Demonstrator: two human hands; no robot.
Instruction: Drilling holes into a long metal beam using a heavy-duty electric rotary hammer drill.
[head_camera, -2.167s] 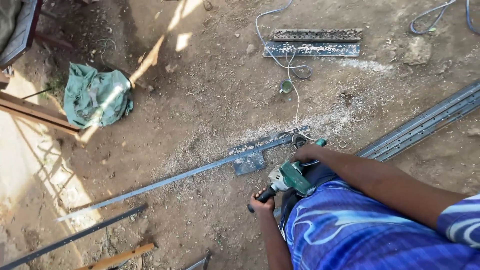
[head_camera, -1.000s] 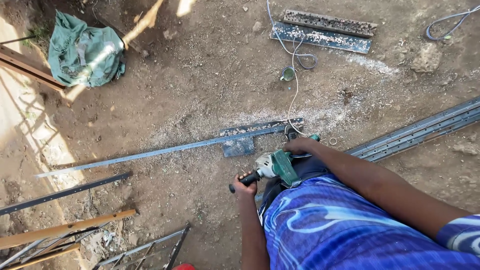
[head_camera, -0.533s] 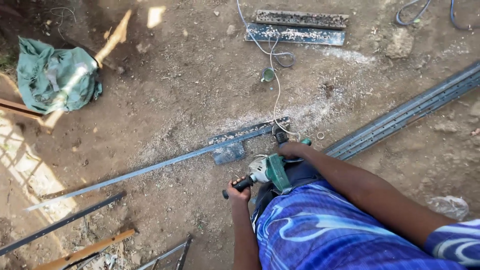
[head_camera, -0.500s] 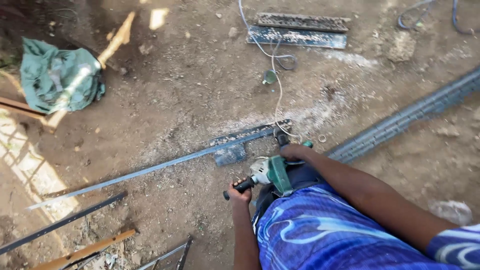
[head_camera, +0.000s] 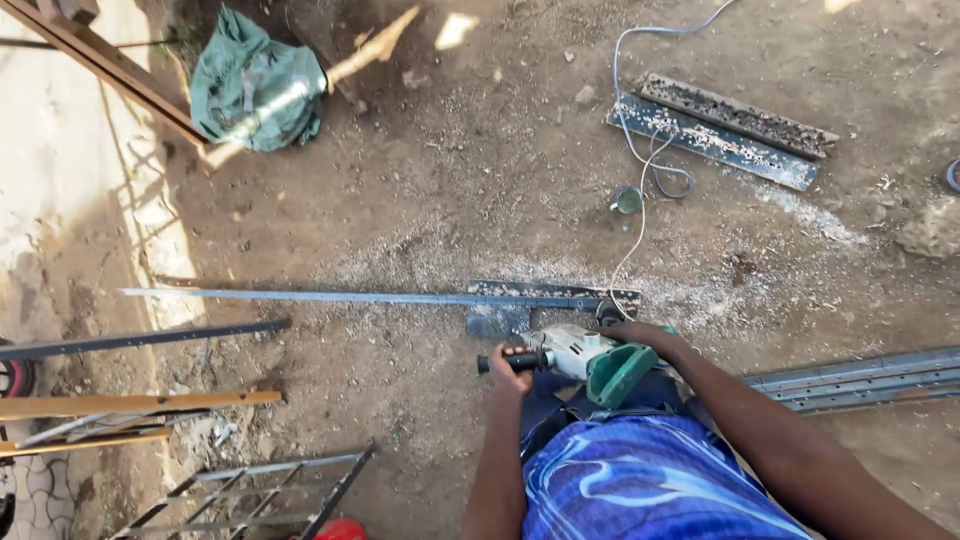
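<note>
Ground (head_camera: 420, 170) of bare dirt is seen under a long metal strip (head_camera: 350, 297). Just beside its right end, an angle grinder (head_camera: 585, 357) is grasped: side handle by the left hand (head_camera: 508, 375), green body by the right hand (head_camera: 645, 338).

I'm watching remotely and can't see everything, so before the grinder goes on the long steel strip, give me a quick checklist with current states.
1. Left hand on the black side handle: ok.
2. Right hand on the body of the angle grinder: ok.
3. Long steel strip lying flat on the dirt, its near end resting on the short metal bar: ok.
4. White power cord clear of the disc: not ok, it runs down right to the strip beside the grinder.
5. Disc condition and guard: cannot tell, hidden under the tool.
6. Gloves: not ok, both hands bare.
</note>
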